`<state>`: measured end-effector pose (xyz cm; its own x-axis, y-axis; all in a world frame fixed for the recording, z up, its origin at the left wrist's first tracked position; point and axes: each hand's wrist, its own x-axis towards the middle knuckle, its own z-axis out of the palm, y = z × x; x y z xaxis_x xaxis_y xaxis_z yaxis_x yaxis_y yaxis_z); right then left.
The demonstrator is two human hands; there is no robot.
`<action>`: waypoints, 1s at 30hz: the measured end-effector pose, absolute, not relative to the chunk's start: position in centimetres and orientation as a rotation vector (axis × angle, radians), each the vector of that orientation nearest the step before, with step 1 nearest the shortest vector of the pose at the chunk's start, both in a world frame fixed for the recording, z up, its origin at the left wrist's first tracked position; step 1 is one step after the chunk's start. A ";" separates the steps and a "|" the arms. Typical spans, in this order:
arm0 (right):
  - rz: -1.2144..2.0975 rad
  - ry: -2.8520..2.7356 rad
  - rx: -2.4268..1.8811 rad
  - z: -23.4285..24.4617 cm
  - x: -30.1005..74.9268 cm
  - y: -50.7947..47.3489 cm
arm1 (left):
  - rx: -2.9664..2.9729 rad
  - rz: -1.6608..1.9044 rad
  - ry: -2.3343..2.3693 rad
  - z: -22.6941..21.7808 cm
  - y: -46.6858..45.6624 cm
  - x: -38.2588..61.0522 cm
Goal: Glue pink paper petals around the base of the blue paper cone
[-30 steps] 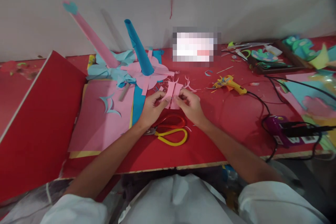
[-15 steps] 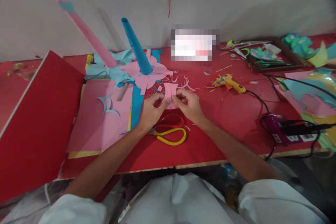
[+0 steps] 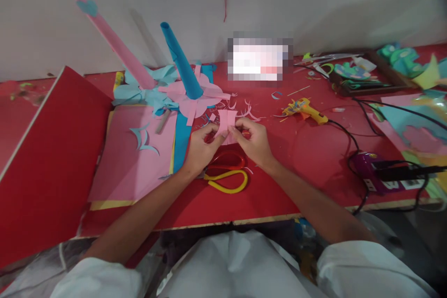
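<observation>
A small piece of pink paper with a crease or seam down its middle is held over the red table. My left hand pinches its left side between thumb and fingers. On the opposite side, my right hand pinches the paper, its thumb close to the left thumb. The lower part of the paper is partly hidden by the thumbs. Just below the hands lie scissors with one red and one yellow handle; their blades are under my left wrist. Thin pink paper scraps lie beyond the fingers.
A blue paper cone stands on a pink paper flower at left, beside a pink paper tube. Pink sheets lie left. To the right are a yellow glue gun, its black cable, a purple power box and a dark tray.
Both hands keep their hold on the pink paper. My right hand has shifted very slightly to the right; the rest looks the same.
</observation>
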<state>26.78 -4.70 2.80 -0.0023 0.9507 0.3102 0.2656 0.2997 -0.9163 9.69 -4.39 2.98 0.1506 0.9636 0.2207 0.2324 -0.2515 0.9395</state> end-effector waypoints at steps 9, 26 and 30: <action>0.935 -1.434 -1.127 2.7 26.7 -4.7 | 1.665 1.153 1.199 2.9 -4.7 9.8; 0.935 -1.311 -1.148 2.1 27.3 -4.0 | 1.907 1.151 1.122 1.6 -3.9 9.6; 0.929 -1.317 -1.173 2.3 27.4 -3.8 | 1.911 1.143 1.100 1.4 -3.9 9.7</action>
